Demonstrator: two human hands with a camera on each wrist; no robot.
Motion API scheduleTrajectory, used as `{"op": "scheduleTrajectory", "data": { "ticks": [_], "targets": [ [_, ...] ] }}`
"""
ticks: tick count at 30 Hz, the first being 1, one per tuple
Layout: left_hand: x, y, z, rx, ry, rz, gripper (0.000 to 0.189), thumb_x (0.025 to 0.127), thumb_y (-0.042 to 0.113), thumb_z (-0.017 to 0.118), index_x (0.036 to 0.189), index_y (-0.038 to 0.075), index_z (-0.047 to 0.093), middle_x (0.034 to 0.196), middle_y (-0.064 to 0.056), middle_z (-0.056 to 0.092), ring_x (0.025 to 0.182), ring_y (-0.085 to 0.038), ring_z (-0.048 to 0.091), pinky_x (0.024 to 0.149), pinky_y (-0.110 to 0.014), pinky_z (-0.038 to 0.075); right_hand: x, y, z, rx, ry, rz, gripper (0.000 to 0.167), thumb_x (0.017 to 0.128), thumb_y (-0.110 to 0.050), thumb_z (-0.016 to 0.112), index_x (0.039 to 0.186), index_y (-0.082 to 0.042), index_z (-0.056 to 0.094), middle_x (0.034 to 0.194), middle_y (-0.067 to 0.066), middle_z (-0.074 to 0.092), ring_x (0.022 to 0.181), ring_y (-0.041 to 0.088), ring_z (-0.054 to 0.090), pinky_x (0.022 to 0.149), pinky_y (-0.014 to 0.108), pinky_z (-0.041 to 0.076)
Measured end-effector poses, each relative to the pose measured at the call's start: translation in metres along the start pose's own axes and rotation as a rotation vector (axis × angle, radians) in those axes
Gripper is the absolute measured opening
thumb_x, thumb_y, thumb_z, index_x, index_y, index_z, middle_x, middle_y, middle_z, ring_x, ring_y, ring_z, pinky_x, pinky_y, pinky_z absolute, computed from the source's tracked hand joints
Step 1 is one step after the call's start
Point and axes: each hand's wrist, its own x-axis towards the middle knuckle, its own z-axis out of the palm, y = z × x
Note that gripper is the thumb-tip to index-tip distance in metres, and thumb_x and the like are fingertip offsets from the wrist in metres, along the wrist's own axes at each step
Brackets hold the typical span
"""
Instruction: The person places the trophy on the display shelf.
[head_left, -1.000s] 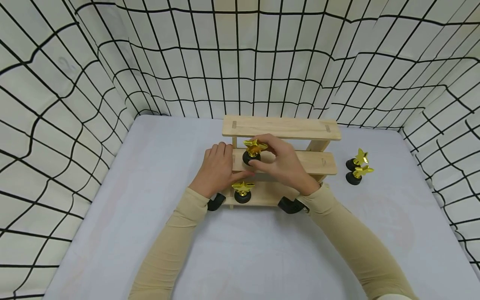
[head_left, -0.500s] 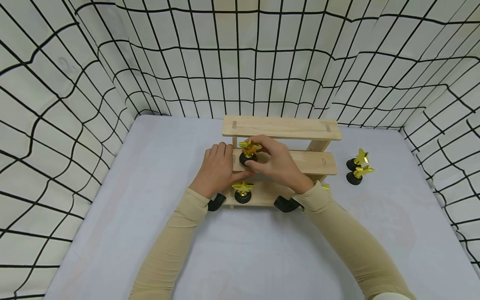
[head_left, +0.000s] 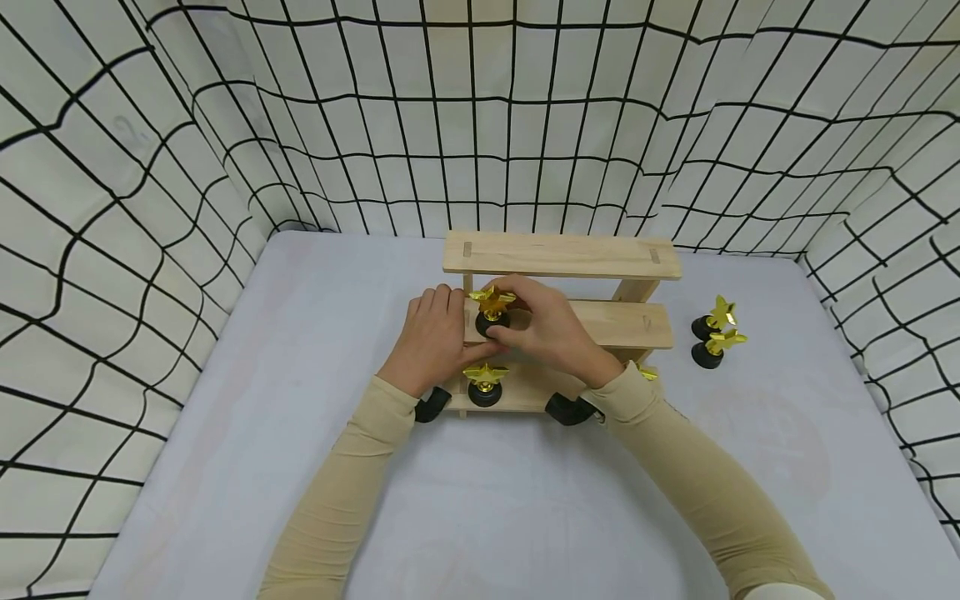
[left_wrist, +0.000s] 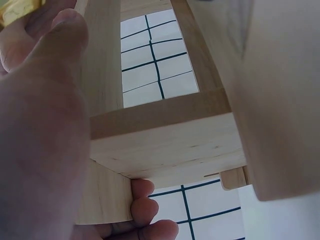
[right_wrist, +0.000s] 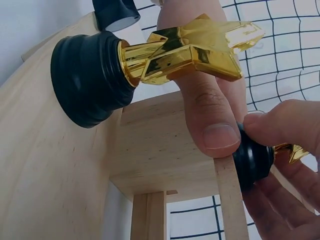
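Note:
My left hand (head_left: 431, 346) grips the left end of the middle step of a three-step wooden stand (head_left: 622, 321). In the left wrist view, its fingertips (left_wrist: 144, 210) curl around the board. My right hand (head_left: 551, 329) pinches a small star trophy (head_left: 491, 302) by its black base, at the left part of that middle step. The base (right_wrist: 252, 160) appears against the board in the right wrist view, beside my left thumb (right_wrist: 212, 120). Another gold star trophy (head_left: 485, 385) stands on the lowest step below, near the left end.
Two more star trophies (head_left: 707, 354) stand on the white table (head_left: 480, 517), right of the stand. A gold tip (head_left: 647, 372) shows beside my right sleeve, the rest hidden. Each wrist wears a black camera piece (head_left: 570, 409). Black netting (head_left: 513, 102) rises around the table's back and sides.
My right hand has moved slightly left along the middle step with the trophy, lowering it a little. A gold tip has come into sight by the right sleeve. My left hand keeps its place.

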Motion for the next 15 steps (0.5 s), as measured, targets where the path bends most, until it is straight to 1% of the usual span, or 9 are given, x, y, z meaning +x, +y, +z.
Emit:
{"op": "scheduleTrajectory", "data": {
  "ticks": [7,12,15],
  "targets": [
    [0.001,0.001,0.0,-0.008,-0.006,-0.006,0.091,0.082,0.075,0.071,0.12,-0.006,0.054,0.099,-0.017,0.054,0.09,-0.033,0.052,0.079,-0.044,0.043,-0.002,-0.001,-0.003,-0.008,-0.013,0.023,0.053,0.087,-0.007,0.083,0.135,-0.007,0.058,0.129,0.009,0.065,0.121,0.024,0.067,0.106,0.035,0.055],
    [0.0,0.001,0.0,-0.014,0.0,0.002,0.09,0.082,0.076,0.071,0.118,-0.005,0.054,0.099,-0.016,0.054,0.091,-0.032,0.052,0.081,-0.044,0.043,-0.005,-0.003,-0.009,-0.024,0.017,0.003,0.055,0.087,-0.006,0.083,0.136,-0.004,0.057,0.132,0.012,0.064,0.122,0.026,0.066,0.107,0.035,0.054],
    [0.0,0.0,0.0,-0.025,-0.017,-0.006,0.086,0.082,0.076,0.069,0.114,-0.003,0.055,0.097,-0.015,0.054,0.089,-0.031,0.051,0.082,-0.044,0.042,-0.008,-0.006,-0.015,-0.037,0.038,-0.003,0.056,0.086,-0.006,0.083,0.136,-0.005,0.057,0.134,0.011,0.064,0.123,0.026,0.065,0.108,0.035,0.053]
  ]
}}
